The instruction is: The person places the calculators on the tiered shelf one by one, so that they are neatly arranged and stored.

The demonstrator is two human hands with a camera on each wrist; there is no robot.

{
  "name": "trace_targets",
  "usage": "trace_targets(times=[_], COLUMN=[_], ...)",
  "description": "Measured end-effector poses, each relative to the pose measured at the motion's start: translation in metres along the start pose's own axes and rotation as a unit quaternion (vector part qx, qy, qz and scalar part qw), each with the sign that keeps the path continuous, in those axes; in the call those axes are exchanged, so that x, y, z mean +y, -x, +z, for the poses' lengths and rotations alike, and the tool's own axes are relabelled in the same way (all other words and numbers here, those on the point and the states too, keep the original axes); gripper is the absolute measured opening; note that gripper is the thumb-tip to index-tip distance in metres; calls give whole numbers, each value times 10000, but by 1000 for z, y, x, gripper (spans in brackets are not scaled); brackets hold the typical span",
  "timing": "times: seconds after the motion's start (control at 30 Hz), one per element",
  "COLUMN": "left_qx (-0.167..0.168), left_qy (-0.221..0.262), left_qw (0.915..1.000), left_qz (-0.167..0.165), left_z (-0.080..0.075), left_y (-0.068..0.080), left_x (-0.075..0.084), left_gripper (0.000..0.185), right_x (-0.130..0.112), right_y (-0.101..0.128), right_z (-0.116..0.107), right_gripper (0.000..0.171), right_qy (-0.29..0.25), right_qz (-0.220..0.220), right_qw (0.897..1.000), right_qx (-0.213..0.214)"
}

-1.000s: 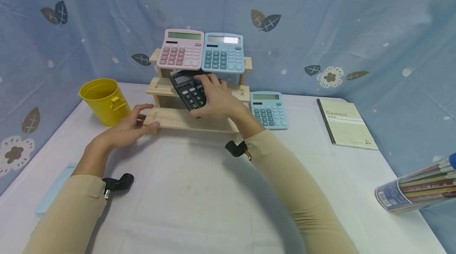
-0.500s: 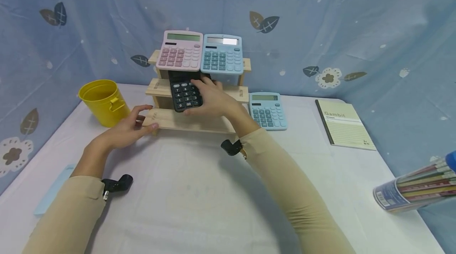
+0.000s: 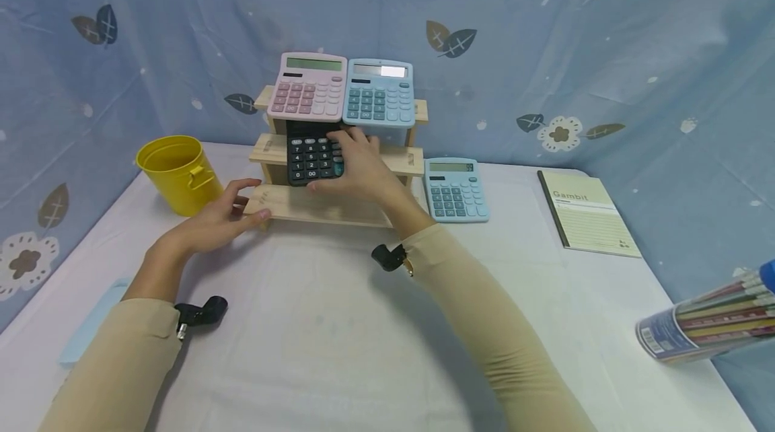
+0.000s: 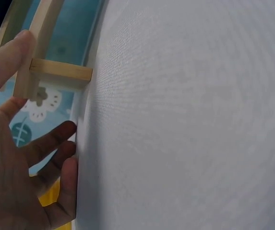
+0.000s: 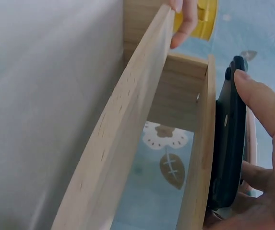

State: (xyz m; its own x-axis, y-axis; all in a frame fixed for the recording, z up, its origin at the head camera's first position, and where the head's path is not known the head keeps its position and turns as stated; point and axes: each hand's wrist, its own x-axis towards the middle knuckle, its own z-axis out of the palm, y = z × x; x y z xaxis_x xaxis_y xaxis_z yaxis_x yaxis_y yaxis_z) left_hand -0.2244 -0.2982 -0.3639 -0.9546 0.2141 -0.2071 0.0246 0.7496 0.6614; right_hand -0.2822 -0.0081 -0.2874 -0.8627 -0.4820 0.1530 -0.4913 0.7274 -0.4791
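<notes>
Bucket: yellow bucket stands left of the wooden rack.
Left hand: left hand with relaxed fingers touches the rack's lowest step corner.
Black calculator: black calculator leans on the rack's middle step.
Right hand: right hand pinches its right edge.
Blue calculator: blue calculator lies right of the rack.

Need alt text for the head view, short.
A person's right hand holds a black calculator on the middle step of a wooden stepped rack; the left hand steadies its bottom step. Pink and blue calculators sit on top.
</notes>
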Motion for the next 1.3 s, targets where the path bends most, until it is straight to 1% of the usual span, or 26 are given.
trace_targets(times=[0.2, 0.3, 0.43, 0.53, 0.67, 0.77, 0.97, 1.17, 1.3], left_qx=[-19, -37, -28, -21, -22, -19, -32, -48, -51], left_qy=[-10, -22, -20, -5, 19, 36, -24, -45, -21], left_qw=[10000, 10000, 10000, 10000, 10000, 10000, 10000, 10000, 10000], left_qz=[10, -20, -28, -21, 20, 44, -30, 17, 19], left_z=[0, 0, 1, 1, 0, 0, -1, -1, 0], left_y=[-1, -2, -2, -2, -1, 0, 0, -1, 0], left_x=[0, -1, -1, -2, -2, -2, -1, -2, -1], left_gripper=[89, 89, 90, 91, 90, 89, 91, 91, 91], right_x=[-1, 0, 1, -1, -4, -7, -14, -20, -22], right_y=[-2, -3, -5, -6, -9, -10, -15, -21, -23], right_z=[3, 5, 11, 16, 20, 23, 27, 31, 33], right_gripper=[93, 90, 88, 88, 87, 88, 89, 89, 89], right_qy=[-88, -65, -63, -111, -160, -179, -159, 26, 127], right_qz=[-131, -197, -191, -200, -230, -144, 64, 70, 172], right_qw=[9997, 9996, 9998, 9995, 9987, 9986, 9985, 9984, 9979], right_qx=[-196, -207, -20, 215, 428, 473, 524, 567, 610])
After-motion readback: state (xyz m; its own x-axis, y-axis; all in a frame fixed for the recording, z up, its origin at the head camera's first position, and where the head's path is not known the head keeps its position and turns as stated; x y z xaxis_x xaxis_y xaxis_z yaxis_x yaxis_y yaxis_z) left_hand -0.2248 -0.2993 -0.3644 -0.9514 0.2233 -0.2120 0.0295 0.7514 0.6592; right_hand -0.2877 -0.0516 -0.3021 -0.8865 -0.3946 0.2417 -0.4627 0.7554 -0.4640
